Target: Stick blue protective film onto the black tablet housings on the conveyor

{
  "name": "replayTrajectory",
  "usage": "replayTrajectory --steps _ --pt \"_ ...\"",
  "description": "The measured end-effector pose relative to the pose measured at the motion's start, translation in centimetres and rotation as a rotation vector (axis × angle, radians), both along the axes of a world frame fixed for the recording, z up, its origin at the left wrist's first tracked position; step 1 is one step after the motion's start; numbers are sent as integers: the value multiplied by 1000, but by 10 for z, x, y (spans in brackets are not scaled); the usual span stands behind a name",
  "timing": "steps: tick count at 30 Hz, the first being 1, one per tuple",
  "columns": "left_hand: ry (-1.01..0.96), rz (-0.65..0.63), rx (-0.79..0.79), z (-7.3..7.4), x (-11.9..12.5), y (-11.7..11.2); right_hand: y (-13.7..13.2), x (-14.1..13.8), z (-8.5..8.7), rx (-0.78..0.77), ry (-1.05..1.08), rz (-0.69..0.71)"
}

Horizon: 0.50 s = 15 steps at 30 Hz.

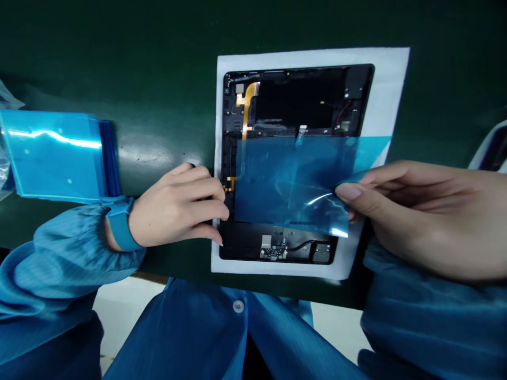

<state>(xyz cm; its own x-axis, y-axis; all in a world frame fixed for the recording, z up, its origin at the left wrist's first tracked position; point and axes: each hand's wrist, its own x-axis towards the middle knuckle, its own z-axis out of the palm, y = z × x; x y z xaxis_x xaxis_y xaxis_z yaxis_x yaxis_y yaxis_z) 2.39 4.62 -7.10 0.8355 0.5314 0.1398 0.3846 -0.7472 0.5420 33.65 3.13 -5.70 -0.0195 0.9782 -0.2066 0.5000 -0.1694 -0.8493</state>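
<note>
An opened tablet (301,100) lies on a white sheet (386,95), its dark inside showing an orange flex cable, thin wires and a small circuit board. Over its middle and lower part spreads a clear blue plastic film (277,179). My right hand (420,216) pinches the film's right side between thumb and fingers, and the film's lower right corner bends upward. At the tablet's left edge is my left hand (182,206), with its curled fingers and thumb against that edge, apparently holding it. The fingertips are partly hidden at the rim.
A stack of blue plastic films (55,163) sits on the dark green table (158,68) at the left, beside clear plastic wrapping (5,163). Another dark device on white (493,148) is cut off at the right edge. The table's front edge runs close to my body.
</note>
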Motion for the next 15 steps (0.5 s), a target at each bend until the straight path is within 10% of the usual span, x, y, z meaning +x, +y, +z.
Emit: replayTrajectory --steps 15 --pt "-1 6 -5 0 -1 -1 1 -1 -2 -28 4 -13"
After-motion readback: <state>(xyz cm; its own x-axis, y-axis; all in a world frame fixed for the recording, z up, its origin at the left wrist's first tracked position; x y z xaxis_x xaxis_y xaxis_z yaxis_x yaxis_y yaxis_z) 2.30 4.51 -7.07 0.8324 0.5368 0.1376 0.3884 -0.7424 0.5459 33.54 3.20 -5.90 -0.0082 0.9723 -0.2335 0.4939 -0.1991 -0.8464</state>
